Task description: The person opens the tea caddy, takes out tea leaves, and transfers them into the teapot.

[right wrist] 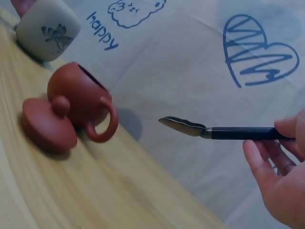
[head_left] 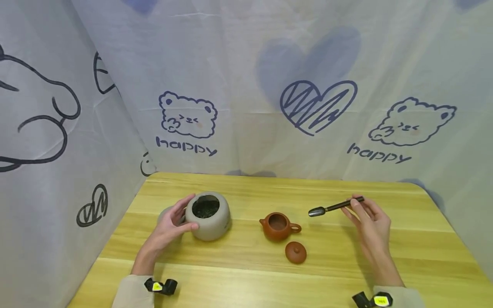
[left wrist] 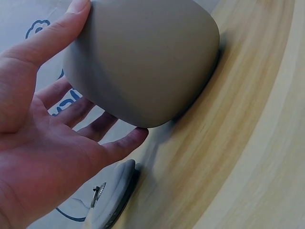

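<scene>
My left hand [head_left: 172, 224] grips a round grey tea jar [head_left: 209, 226] from its left side, thumb at the near side of the rim and fingers round the far side. Dark tea leaves [head_left: 205, 208] lie inside its mouth. In my right hand [head_left: 371, 224] a tea scoop [head_left: 334, 207] is pinched by its dark handle, the metal bowl pointing left above the table; whether it carries leaves I cannot tell. Between the hands stands a small reddish-brown clay teapot [head_left: 276, 227], uncovered, spout to the left and handle to the right. Its knobbed lid [head_left: 295, 252] lies just in front.
A grey jar lid [left wrist: 114, 195] lies on the table left of the jar, partly behind my left hand. The wooden table [head_left: 231, 278] ends at a printed cloth [head_left: 246, 107] hanging behind it, with another cloth side at the left.
</scene>
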Motion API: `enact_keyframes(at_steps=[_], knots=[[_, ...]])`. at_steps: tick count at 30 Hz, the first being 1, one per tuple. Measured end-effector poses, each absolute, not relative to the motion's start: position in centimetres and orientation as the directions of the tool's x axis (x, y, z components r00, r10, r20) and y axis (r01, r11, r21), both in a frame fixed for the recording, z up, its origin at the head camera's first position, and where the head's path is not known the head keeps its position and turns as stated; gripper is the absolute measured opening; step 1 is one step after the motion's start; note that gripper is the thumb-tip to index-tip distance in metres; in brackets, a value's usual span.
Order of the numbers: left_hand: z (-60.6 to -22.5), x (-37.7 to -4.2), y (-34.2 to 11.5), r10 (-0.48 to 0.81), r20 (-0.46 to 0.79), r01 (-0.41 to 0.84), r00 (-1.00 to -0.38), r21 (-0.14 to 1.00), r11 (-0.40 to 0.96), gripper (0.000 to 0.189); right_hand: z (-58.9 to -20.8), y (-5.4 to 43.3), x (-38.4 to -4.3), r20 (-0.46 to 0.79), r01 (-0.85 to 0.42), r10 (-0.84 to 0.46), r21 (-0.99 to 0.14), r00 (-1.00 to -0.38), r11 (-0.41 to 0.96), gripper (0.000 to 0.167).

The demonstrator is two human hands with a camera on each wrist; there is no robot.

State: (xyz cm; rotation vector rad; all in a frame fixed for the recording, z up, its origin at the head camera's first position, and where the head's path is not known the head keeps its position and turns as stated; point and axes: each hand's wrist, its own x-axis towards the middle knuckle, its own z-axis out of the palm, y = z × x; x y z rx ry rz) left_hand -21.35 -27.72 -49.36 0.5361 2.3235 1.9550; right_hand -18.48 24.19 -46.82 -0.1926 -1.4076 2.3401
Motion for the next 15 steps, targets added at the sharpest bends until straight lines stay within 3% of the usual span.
enact_keyframes(at_steps=[15], knots=[[-49.4, -21.2, -27.7, 0.307, 0.157, 0.208, -0.939, 0.968, 0.142, 0.087, -44.6, 19.6, -18.9, 0.185, -0.324, 0.369, -0.875, -0.911, -0.360, 0.033]])
